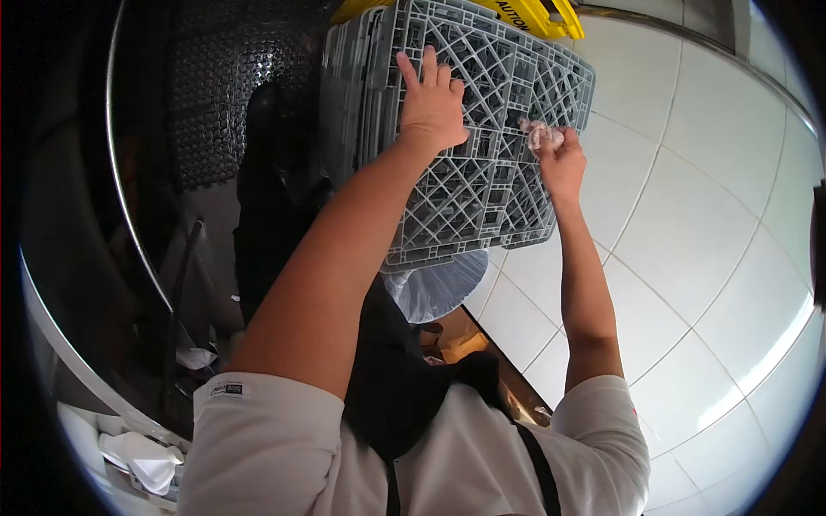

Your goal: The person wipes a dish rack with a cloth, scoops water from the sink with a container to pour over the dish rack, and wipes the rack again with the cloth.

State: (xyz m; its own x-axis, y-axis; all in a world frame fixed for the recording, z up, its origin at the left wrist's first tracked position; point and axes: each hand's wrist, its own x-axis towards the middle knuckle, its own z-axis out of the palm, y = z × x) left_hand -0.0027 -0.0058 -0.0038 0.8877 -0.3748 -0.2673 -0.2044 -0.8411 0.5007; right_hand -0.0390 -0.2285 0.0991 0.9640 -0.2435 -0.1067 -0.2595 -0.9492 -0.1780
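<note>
A grey plastic crate point(465, 185) with a lattice face is in front of me, with the edges of more grey crates point(348, 107) showing along its left side. My left hand point(433, 107) rests on the upper left of the lattice, fingers spread. At the crate's right side, my right hand point(564, 168) pinches a crumpled whitish wad point(540, 136) with pinkish marks. The wad is close to the lattice; whether it is cloth, paper or plastic I cannot tell, nor whether it touches the crate.
White tiled wall point(671, 198) runs along the right. Behind the crate is a yellow caution sign point(525, 15). A black perforated mat point(211, 103) covers the floor at upper left, near a curved metal rail point(120, 185). Clear plastic point(439, 288) bulges below the crate.
</note>
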